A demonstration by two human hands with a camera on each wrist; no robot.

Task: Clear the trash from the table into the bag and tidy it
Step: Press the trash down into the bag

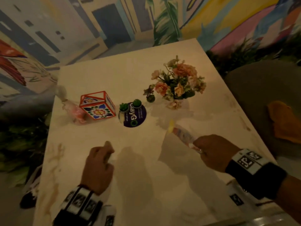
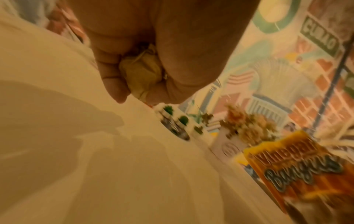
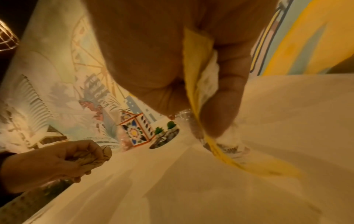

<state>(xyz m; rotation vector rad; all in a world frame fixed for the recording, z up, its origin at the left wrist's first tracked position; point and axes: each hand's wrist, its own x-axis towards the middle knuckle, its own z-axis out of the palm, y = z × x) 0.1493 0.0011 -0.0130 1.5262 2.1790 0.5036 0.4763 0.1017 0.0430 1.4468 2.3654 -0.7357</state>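
Note:
My left hand [image 1: 99,162] hovers over the near middle of the pale table [image 1: 114,82], fingers curled round a crumpled paper wad [image 2: 141,75]. The same left hand [image 3: 57,160] shows low in the right wrist view. My right hand [image 1: 211,152] is at the near right and pinches one end of a yellow and orange snack wrapper [image 1: 180,132], which sticks out toward the table's middle. In the right wrist view the wrapper [image 3: 197,75] runs between thumb and fingers. In the left wrist view the wrapper [image 2: 298,171] is blurred. A clear plastic bag [image 1: 73,111] with something pink inside lies at the left edge.
A tiled, orange-framed box [image 1: 97,106] stands left of centre. Beside it is a round purple sticker [image 1: 135,116] with two small potted plants [image 1: 123,107]. A flower arrangement [image 1: 177,84] stands at the back right. An orange cloth [image 1: 285,121] lies on a dark seat to the right.

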